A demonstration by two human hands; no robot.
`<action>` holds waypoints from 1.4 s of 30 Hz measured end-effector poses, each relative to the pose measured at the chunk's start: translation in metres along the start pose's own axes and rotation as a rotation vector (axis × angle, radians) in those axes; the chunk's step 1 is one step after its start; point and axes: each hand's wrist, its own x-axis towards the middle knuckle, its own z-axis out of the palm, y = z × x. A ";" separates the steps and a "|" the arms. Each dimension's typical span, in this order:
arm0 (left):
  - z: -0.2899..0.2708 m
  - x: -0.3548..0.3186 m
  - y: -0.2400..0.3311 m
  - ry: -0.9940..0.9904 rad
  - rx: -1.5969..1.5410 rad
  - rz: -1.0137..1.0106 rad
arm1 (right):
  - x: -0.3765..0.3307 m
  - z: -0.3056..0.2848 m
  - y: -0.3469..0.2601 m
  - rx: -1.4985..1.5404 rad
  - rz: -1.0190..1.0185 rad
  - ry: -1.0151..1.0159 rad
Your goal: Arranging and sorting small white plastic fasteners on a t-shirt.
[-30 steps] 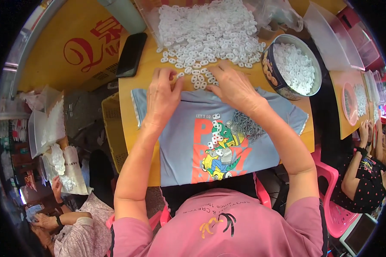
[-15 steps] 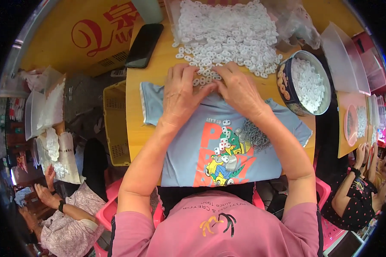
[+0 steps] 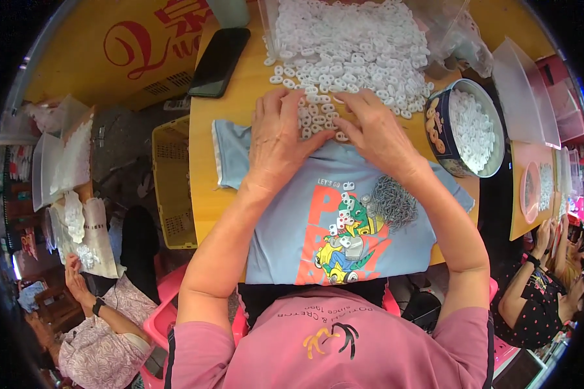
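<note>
Small white oval plastic pieces with two holes [image 3: 316,115] lie in a loose cluster between my hands. My left hand [image 3: 276,139] rests beside their left side, fingers bent and thumb stretched toward them. My right hand [image 3: 384,136] is opposite, thumb and forefinger apart at the cluster's right edge. Neither hand visibly holds a piece. Just beyond is a large heap of the same white pieces [image 3: 350,48]. A light blue printed T-shirt [image 3: 272,240] lies under my wrists. On it sit a pile of small grey metal pins or screws [image 3: 396,204] and several white pieces [image 3: 346,206].
A dark blue round tin [image 3: 442,152] full of white pieces stands right. A black phone [image 3: 219,63] lies far left, above a yellow crate [image 3: 175,220]. Behind the tin are a clear bag [image 3: 467,48] and plastic bin [image 3: 522,97]. Co-workers' hands [image 3: 78,285] show at both sides.
My hands have moved apart, the right one shifting right and its thumb and forefinger opening. More white pieces now show between them. The view has shifted slightly.
</note>
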 end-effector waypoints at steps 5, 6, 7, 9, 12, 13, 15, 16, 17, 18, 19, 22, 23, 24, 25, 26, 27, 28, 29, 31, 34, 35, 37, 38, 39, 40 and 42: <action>-0.001 0.003 -0.001 -0.030 0.032 -0.037 | -0.006 -0.007 0.000 -0.087 0.124 -0.117; -0.001 0.004 -0.002 -0.041 0.052 -0.047 | -0.005 -0.008 0.000 -0.086 0.126 -0.113; -0.004 0.005 -0.003 -0.043 0.053 -0.043 | -0.003 -0.009 -0.001 -0.068 0.136 -0.122; -0.016 0.011 -0.003 -0.171 -0.090 -0.191 | -0.003 -0.011 -0.001 -0.047 0.149 -0.127; -0.032 0.017 -0.014 -0.281 -0.135 -0.235 | -0.005 -0.015 -0.003 -0.034 0.140 -0.147; -0.037 0.019 -0.016 -0.281 -0.131 -0.232 | -0.006 -0.016 -0.006 -0.029 0.160 -0.175; -0.044 0.023 -0.016 -0.434 -0.084 -0.230 | -0.008 -0.017 -0.009 -0.025 0.180 -0.200; -0.045 0.024 -0.015 -0.434 -0.082 -0.227 | -0.008 -0.015 -0.010 -0.049 0.179 -0.211; -0.045 0.026 -0.014 -0.449 -0.049 -0.168 | -0.008 -0.013 -0.013 -0.073 0.177 -0.223; -0.046 0.027 -0.012 -0.463 -0.015 -0.110 | -0.008 -0.010 -0.015 -0.073 0.177 -0.220; -0.046 0.029 -0.011 -0.463 -0.014 -0.109 | -0.007 -0.007 -0.018 -0.079 0.190 -0.196; -0.040 0.040 -0.005 -0.558 0.011 -0.117 | -0.002 0.000 -0.025 -0.074 0.236 -0.181; -0.038 0.045 -0.006 -0.604 0.007 -0.125 | 0.002 0.001 -0.027 -0.058 0.261 -0.189; -0.037 0.049 -0.008 -0.649 0.002 -0.135 | 0.005 0.004 -0.026 -0.059 0.259 -0.187; -0.037 0.053 -0.011 -0.647 0.003 -0.135 | 0.008 0.008 -0.023 -0.042 0.244 -0.175; -0.036 0.059 -0.011 -0.682 0.001 -0.140 | 0.011 0.009 -0.020 -0.026 0.232 -0.158; -0.036 0.063 -0.011 -0.717 0.000 -0.146 | 0.014 0.009 -0.016 -0.027 0.233 -0.153; -0.034 0.067 -0.009 -0.717 0.001 -0.141 | 0.018 0.009 -0.012 -0.022 0.220 -0.171; -0.031 0.069 -0.008 -0.728 0.037 -0.135 | 0.023 0.009 -0.011 -0.019 0.209 -0.194; -0.025 0.074 -0.007 -0.739 0.070 -0.124 | 0.034 0.005 -0.007 0.029 0.239 -0.232; -0.016 0.078 -0.013 -0.736 0.077 -0.060 | 0.042 0.009 -0.006 0.125 0.306 -0.197; -0.014 0.081 -0.016 -0.756 -0.025 -0.112 | 0.043 0.012 -0.008 0.171 0.347 -0.127; -0.013 0.085 -0.023 -0.773 -0.125 -0.161 | 0.044 0.015 -0.012 0.196 0.394 -0.103; -0.012 0.087 -0.022 -0.806 -0.230 -0.250 | 0.043 0.016 -0.013 0.218 0.446 -0.079; -0.012 0.089 -0.022 -0.836 -0.335 -0.340 | 0.043 0.020 -0.015 0.215 0.447 -0.073; -0.012 0.090 -0.021 -0.836 -0.335 -0.332 | 0.042 0.024 -0.019 0.383 0.551 -0.033; -0.009 0.093 -0.015 -0.872 -0.511 -0.433 | 0.039 0.036 -0.010 0.545 0.657 0.024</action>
